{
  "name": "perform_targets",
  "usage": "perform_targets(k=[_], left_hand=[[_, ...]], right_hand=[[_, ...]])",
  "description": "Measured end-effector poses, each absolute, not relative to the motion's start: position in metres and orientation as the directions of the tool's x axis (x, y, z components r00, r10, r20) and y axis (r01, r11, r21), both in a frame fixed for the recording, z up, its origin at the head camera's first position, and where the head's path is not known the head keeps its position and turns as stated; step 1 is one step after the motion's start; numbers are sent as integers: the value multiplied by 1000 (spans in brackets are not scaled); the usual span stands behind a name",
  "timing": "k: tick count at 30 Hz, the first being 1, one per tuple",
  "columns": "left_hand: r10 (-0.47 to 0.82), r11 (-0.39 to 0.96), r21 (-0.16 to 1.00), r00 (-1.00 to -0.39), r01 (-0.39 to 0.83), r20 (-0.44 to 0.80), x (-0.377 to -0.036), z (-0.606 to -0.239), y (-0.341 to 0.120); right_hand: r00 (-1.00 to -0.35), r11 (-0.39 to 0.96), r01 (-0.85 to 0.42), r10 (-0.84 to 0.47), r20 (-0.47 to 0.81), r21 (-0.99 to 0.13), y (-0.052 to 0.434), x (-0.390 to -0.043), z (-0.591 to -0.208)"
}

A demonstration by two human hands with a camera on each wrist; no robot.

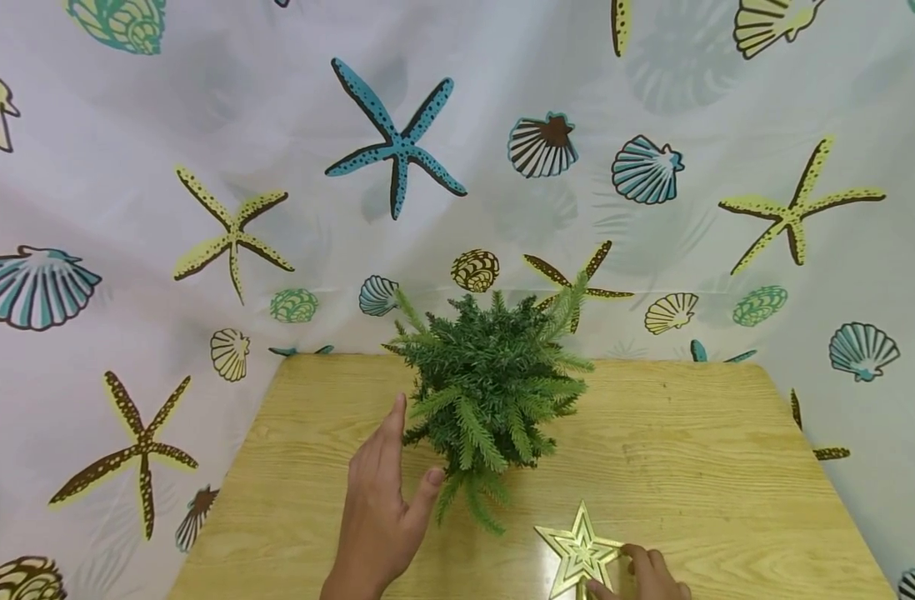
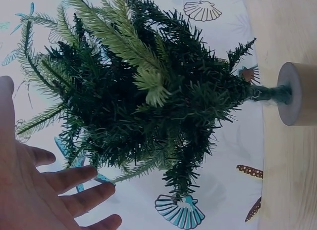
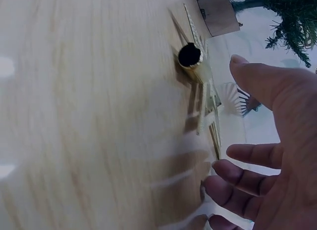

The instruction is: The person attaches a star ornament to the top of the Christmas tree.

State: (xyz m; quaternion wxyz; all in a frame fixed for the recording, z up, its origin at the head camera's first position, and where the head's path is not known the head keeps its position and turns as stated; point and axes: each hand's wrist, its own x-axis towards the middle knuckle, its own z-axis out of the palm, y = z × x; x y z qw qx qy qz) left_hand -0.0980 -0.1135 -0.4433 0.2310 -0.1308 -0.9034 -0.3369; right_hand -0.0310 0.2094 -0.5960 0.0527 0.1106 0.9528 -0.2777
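Note:
A small green artificial tree (image 1: pixel 491 392) stands at the middle of the wooden table (image 1: pixel 690 442); the left wrist view shows its round wooden base (image 2: pixel 294 94). My left hand (image 1: pixel 390 492) is open just left of the tree, fingers straight, thumb by the lowest branches, also seen in the left wrist view (image 2: pixel 54 190). A gold star topper (image 1: pixel 577 550) lies flat near the front edge. My right hand (image 1: pixel 641 571) is beside it with its fingertips at the star's right point. From the right wrist, the star (image 3: pixel 203 106) shows its tube socket, and the hand (image 3: pixel 267 141) is spread with the thumb apart.
A white curtain (image 1: pixel 502 167) printed with starfish and shells hangs behind and around the table. The table's left edge (image 1: pixel 225 492) and right edge (image 1: pixel 825 475) drop off to the curtain. The tree's wooden base (image 3: pixel 215 12) stands beyond the star.

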Motion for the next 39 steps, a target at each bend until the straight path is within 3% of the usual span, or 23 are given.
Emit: perform_targets(k=[3,9,13,23,31,39], left_hand=[[79,732,554,-856,398,511,-97,-441,-113],[82,716,567,-856,407,510,-96,-435,-112],[82,713,577,-864,399,496,-95,-433,-109],[102,714,561,-856,418,507,-97,-427,-104],[115,701,559,-844,442,524,-99,-422,-101],[108,641,604,-835,474,540,-101,-413,-102]], right_hand=[[-981,840,194,170,-94,-507,206,-32,-604],[-965,848,261,246,-93,-461,196,-28,-607],[-962,854,249,272,-16,-457,193,-27,-612],[-953,852,281,301,-27,-442,189,-31,-614],[-945,802,325,283,-161,-501,189,-33,-604],[-966,823,247,248,-68,-511,190,-36,-608]])
